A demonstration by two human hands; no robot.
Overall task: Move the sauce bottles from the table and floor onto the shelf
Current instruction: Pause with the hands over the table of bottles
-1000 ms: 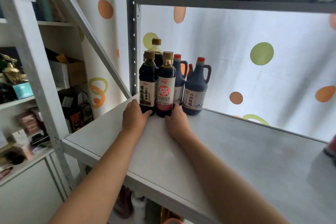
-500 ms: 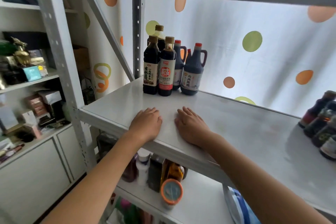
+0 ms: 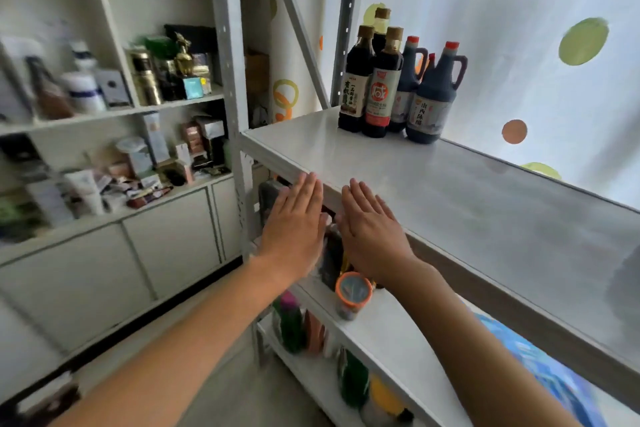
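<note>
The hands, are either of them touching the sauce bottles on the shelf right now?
Apart. The head view shows the left hand and right hand flat at the shelf's front edge, with bare shelf between them and the sauce bottles.

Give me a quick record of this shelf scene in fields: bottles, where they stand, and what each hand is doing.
bottles: cluster of dark sauce bottles, upright, three brown-capped, three red-capped with handles
place: back left corner of the grey shelf
left hand: open, fingers straight, holding nothing, at the shelf's front edge
right hand: open, fingers straight, holding nothing, beside the left
shelf below: orange-lidded jar
</note>
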